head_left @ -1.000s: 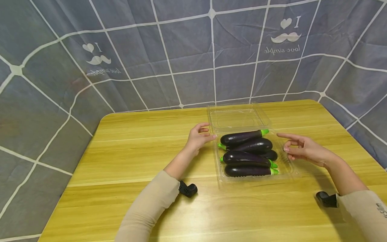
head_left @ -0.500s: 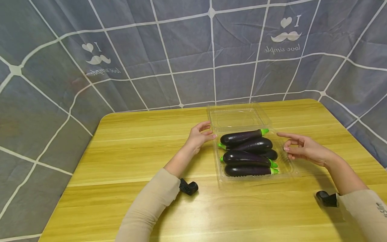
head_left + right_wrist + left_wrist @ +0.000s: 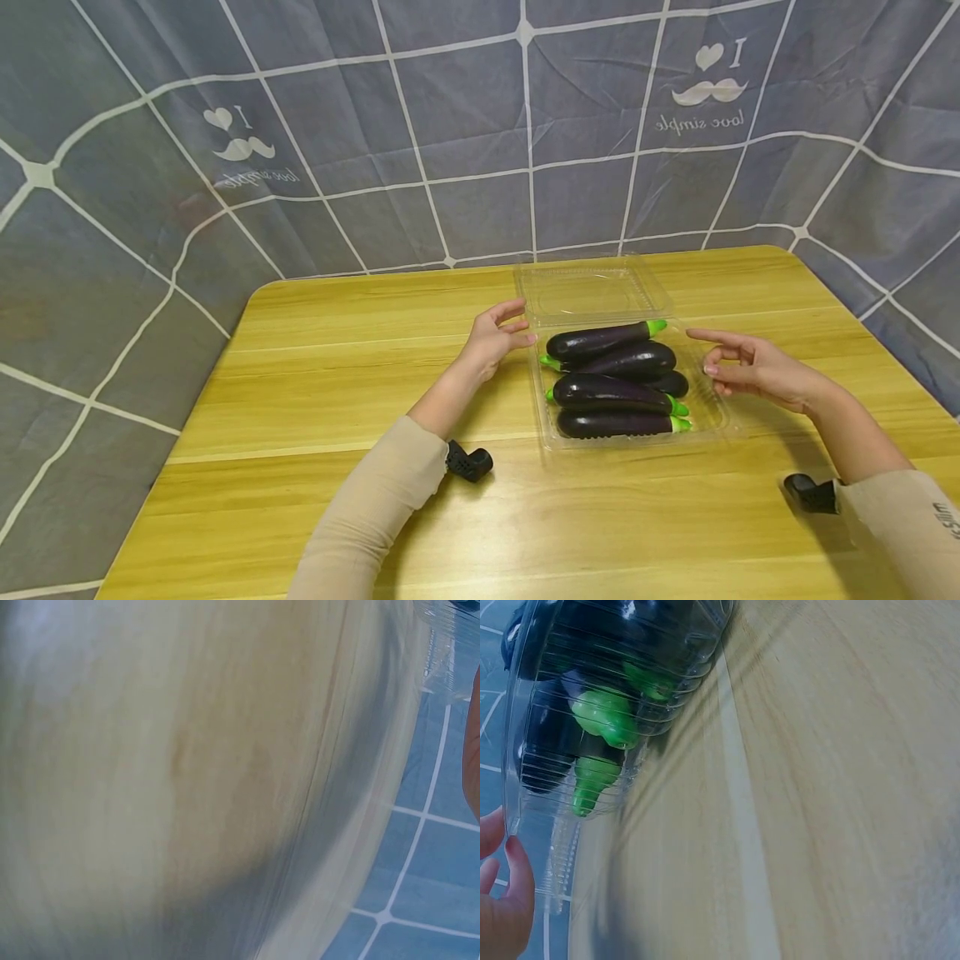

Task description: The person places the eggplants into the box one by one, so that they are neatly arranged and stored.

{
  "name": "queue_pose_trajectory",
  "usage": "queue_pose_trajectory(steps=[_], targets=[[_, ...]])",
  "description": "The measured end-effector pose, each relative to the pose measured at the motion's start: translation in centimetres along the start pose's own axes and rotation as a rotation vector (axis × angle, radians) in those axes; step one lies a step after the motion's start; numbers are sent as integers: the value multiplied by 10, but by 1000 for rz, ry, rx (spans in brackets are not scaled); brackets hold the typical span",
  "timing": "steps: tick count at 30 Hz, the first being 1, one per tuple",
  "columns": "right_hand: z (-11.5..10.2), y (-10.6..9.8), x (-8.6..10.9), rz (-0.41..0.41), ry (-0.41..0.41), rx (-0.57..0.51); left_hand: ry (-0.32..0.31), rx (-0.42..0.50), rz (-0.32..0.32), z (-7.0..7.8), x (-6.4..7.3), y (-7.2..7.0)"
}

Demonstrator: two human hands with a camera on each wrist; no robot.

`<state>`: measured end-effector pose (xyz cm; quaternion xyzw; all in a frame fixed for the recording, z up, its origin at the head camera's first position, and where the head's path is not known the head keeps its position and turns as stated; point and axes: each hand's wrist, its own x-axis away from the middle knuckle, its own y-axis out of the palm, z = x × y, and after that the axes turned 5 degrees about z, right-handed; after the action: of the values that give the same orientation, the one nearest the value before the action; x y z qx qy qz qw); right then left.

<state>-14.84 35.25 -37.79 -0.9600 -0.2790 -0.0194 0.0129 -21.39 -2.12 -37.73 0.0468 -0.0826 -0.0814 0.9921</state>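
A clear plastic clamshell container (image 3: 550, 439) lies on the table with its lid (image 3: 585, 292) folded back away from me. Several dark purple eggplants (image 3: 615, 393) with green stem ends lie stacked in its base. My left hand (image 3: 491, 342) holds the left rim near the hinge, its thumb over the edge. In the left wrist view, the thumb (image 3: 517, 881) and a fingertip meet at that rim. Opposite, my right hand (image 3: 765, 375) pinches the right rim between thumb and curled fingers, while its forefinger points out straight. Only a sliver of this hand shows in the right wrist view.
The wooden table (image 3: 337, 375) has rounded far corners. A grey-blue curtain (image 3: 480, 133) with white lines hangs behind it and along both sides. Black wrist-worn devices (image 3: 468, 462) stick out from both beige sleeves.
My left hand's fingers have slid slightly away from me and to the right along the rim. The lid's left edge has shifted a touch to the right. My right hand has stayed put.
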Motion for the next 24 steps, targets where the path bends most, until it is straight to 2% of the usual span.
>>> queue_pose_trajectory(steps=[7, 13, 18, 24], targets=[[1, 0, 0, -6, -2, -11, 22, 24, 26, 0, 2, 2], [1, 1, 0, -8, -5, -14, 69, 61, 44, -1, 2, 5], [0, 1, 1, -9, -7, -8, 95, 31, 19, -2, 1, 4], [0, 1, 1, -2, -4, -4, 91, -12, -33, 1, 2, 1]])
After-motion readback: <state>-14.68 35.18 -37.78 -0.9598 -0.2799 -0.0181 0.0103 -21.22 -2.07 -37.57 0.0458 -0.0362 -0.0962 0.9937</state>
